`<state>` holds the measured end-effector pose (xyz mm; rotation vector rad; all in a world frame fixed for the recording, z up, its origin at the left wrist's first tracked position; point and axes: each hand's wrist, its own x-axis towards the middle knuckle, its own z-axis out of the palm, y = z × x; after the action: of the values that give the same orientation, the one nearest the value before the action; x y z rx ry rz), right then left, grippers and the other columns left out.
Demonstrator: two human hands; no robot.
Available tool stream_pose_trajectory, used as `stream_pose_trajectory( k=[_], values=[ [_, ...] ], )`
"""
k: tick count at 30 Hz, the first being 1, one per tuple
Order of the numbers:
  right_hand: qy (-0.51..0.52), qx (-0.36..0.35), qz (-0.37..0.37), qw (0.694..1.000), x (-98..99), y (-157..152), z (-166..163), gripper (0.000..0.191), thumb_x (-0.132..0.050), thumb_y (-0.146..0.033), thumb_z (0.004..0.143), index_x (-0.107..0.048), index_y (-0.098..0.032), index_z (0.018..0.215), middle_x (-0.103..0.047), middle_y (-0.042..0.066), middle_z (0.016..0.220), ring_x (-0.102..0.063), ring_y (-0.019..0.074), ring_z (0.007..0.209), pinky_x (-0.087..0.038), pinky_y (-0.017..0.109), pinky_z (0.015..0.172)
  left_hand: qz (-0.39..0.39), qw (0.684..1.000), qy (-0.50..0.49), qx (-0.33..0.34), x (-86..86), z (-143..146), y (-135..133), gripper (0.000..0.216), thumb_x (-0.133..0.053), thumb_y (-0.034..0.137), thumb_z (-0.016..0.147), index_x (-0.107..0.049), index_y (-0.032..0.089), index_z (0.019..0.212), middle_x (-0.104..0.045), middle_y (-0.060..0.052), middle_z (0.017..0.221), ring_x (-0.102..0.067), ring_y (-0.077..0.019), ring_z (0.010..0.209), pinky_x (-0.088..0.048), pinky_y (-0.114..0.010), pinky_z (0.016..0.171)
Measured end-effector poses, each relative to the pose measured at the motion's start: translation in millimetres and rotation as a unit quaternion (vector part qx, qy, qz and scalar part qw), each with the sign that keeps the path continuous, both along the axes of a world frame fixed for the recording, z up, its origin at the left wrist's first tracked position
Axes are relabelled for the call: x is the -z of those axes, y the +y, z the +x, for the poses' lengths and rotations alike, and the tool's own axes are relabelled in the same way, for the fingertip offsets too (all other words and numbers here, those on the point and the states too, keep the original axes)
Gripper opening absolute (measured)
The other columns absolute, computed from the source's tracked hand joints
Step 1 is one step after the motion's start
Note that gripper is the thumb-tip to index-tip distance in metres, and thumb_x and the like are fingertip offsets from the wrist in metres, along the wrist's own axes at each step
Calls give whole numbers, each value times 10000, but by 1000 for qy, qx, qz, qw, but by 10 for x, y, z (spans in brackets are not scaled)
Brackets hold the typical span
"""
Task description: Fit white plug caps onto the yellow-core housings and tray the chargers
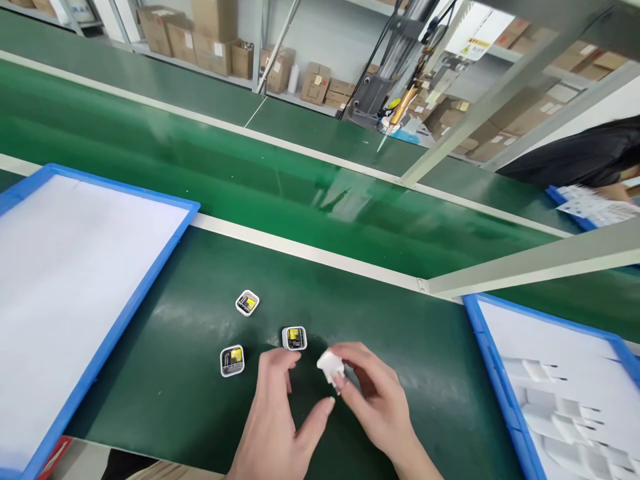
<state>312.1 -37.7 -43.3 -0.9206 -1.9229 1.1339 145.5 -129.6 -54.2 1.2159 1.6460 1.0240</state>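
My right hand pinches a small white plastic cube between thumb and fingertips, just above the dark green table. My left hand is beside it with fingers loosely spread, holding nothing, its fingertips close to a small white square part with black and yellow insides. Two more such parts lie to the left, one near my left hand, one farther back.
A blue tray with a plain white sheet is on the left. A blue tray holding white moulded inserts is on the right. A green conveyor belt runs behind. Another person in dark clothing is at far right.
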Motion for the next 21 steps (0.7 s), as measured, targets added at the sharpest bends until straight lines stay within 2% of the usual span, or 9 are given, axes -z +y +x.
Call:
stream_pose_trajectory(
  k=[2, 5, 7, 10, 12, 14, 17, 19, 21],
  values=[
    [89, 60, -168, 980, 23, 84, -42, 189, -677, -297, 977, -726, -270, 1158, -724, 67, 1013, -712, 177, 816, -612, 286, 732, 65, 986, 143, -56, 107, 78, 97, 495, -575, 372, 986, -382, 212, 1413, -477, -160, 1345, -562, -277, 1177, -546, -452, 949],
    [198, 107, -354, 908, 21, 208, -88, 276, -751, -400, 926, -744, -243, 1153, -741, 66, 1000, -733, 176, 875, -625, 286, 825, 103, 948, 283, -108, 271, 171, 340, 532, -619, 322, 964, -386, 147, 1408, -476, -200, 1346, -543, -350, 1192, -534, -537, 936],
    [213, 114, -417, 876, 7, 258, -86, 355, -822, -378, 868, -744, -230, 1180, -750, 73, 1076, -737, 184, 987, -599, 298, 954, 100, 943, 301, -97, 339, 165, 475, 460, -614, 253, 960, -416, 146, 1362, -540, -174, 1274, -583, -322, 1099, -548, -507, 885],
    [194, 109, -425, 877, 8, 263, -33, 407, -867, -319, 824, -733, -235, 1199, -749, 65, 1131, -736, 192, 1050, -571, 320, 1035, 100, 963, 249, -37, 362, 63, 535, 324, -530, 157, 986, -458, 199, 1299, -619, -107, 1209, -621, -265, 1043, -550, -446, 870],
    [165, 104, -383, 903, 28, 231, 13, 329, -836, -328, 861, -731, -246, 1163, -759, 56, 1076, -753, 192, 977, -617, 333, 954, 102, 973, 204, 19, 344, -20, 507, 340, -519, 133, 987, -468, 232, 1308, -651, -76, 1220, -631, -248, 1065, -548, -424, 890],
    [108, 95, -301, 943, 41, 190, 46, 248, -776, -332, 920, -724, -267, 1154, -769, 54, 1048, -762, 199, 919, -646, 342, 866, 96, 979, 164, 72, 321, -85, 475, 396, -554, 135, 974, -471, 257, 1341, -670, -57, 1242, -632, -246, 1101, -549, -406, 901],
    [-22, 34, -86, 995, 13, 140, 57, 222, -715, -255, 967, -728, -301, 1184, -749, 71, 1171, -732, 237, 1052, -625, 382, 906, 68, 984, 120, 115, 292, -141, 473, 346, -617, 143, 945, -552, 268, 1261, -694, -25, 1217, -625, -245, 1114, -547, -391, 908],
    [-95, -6, 67, 993, -27, 127, 41, 228, -692, -204, 975, -741, -298, 1177, -695, 95, 1256, -674, 260, 1149, -600, 407, 931, 49, 987, 102, 119, 276, -159, 497, 304, -655, 116, 912, -604, 260, 1176, -703, -10, 1194, -621, -239, 1109, -541, -382, 918],
    [-136, -24, 165, 977, -60, 132, 15, 212, -685, -183, 973, -741, -266, 1160, -670, 113, 1192, -648, 256, 1097, -594, 406, 879, 43, 988, 90, 118, 259, -171, 522, 275, -687, 114, 894, -628, 253, 1124, -702, -3, 1188, -620, -229, 1099, -531, -377, 926]
  ],
)
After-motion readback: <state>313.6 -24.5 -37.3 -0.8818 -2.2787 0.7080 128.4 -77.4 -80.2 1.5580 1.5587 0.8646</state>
